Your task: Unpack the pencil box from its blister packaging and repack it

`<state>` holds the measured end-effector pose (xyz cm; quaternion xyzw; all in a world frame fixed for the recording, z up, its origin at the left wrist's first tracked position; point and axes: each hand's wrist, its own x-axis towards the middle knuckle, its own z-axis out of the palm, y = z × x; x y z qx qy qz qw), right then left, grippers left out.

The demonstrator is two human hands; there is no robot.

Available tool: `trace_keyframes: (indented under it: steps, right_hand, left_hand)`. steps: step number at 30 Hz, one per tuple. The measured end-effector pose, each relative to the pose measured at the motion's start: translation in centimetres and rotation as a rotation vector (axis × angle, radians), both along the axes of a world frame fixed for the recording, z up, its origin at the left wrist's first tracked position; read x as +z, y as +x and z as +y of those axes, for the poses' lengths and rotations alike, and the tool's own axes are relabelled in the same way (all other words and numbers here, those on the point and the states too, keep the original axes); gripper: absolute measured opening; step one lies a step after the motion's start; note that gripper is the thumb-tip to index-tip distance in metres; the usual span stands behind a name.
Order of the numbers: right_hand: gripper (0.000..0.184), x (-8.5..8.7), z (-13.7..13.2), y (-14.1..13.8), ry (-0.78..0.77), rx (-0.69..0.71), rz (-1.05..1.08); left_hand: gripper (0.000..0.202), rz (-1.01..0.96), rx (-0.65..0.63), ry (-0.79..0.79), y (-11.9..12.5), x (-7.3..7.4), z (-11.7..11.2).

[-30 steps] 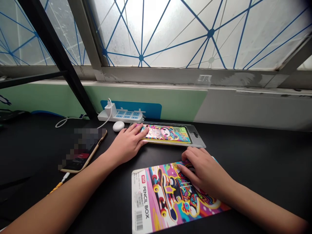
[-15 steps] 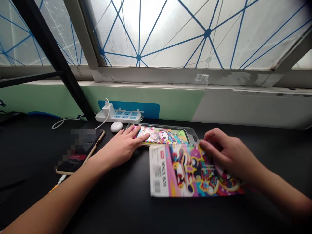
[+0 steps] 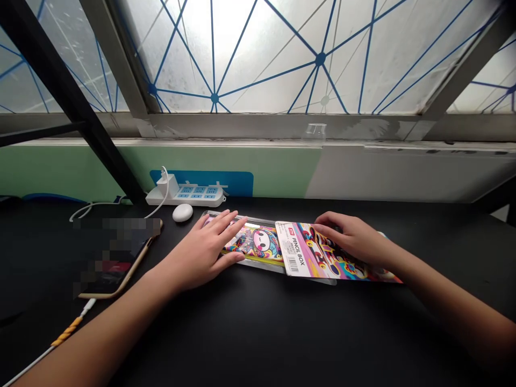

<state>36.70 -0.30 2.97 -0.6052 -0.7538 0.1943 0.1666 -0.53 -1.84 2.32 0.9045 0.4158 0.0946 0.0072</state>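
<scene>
Phone in gold-edged case, screen blurred, flat on matte black worktop. Behind it, white power strip with blocky charger plugged in; smooth white oval case just in front. My left hand open, fingers spread flat on stiff clear pack around glossy cartoon-printed pencil box. Rectangular glossy card, marked "PENCIL BOX", overlaps pack's right end. My right hand on card, fingers curved near far edge; grip or rest, cannot tell.
</scene>
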Motion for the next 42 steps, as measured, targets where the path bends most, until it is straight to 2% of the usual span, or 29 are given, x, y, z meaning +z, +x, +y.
trace_keyframes:
  steps: [3,5,8,12,17,22,29,42]
  right_hand:
    - [0.044,-0.2,-0.8,-1.8,-0.045,-0.015,-0.009]
    - [0.046,-0.4,-0.8,-1.8,-0.077,-0.018,-0.013]
    - [0.047,-0.4,-0.3,-0.4,-0.144,0.015,-0.014]
    - [0.051,0.0,0.6,2.1,-0.257,0.041,-0.022]
    - [0.055,0.4,0.9,3.4,-0.348,0.056,-0.019]
    - [0.055,0.0,0.9,3.2,-0.357,0.059,-0.027]
    - [0.058,-0.9,1.6,3.7,-0.266,-0.027,-0.026]
    - [0.064,-0.1,1.2,3.1,-0.237,-0.092,0.019]
  left_hand:
    - [0.069,0.052,0.03,-0.038,0.4,-0.7,0.1]
    - [0.07,0.066,0.027,-0.062,0.2,-0.7,0.0]
    - [0.067,0.05,0.04,-0.106,-0.2,-0.3,-0.4]
    - [0.054,-0.004,0.092,-0.121,-0.4,0.0,-1.0]
    - [0.054,-0.022,0.118,-0.144,0.0,-0.1,-1.4]
    - [0.049,-0.045,0.087,-0.192,0.0,0.3,-1.7]
    - [0.047,-0.031,0.079,-0.236,-0.1,0.6,-1.7]
    - [0.047,-0.04,0.087,-0.212,0.0,0.4,-1.8]
